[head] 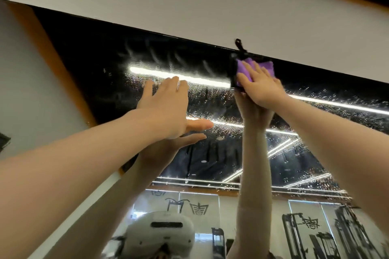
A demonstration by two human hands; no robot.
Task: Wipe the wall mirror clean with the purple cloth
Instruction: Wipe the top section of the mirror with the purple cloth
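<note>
Both forearms are bare, with no sleeves, and the left hand point(166, 109) and right hand point(263, 88) wear nothing.

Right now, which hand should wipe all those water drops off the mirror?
The right hand. It already presses the purple cloth flat against the mirror near its top edge, just above the drops. The left hand lies open and bare on the glass.
</note>
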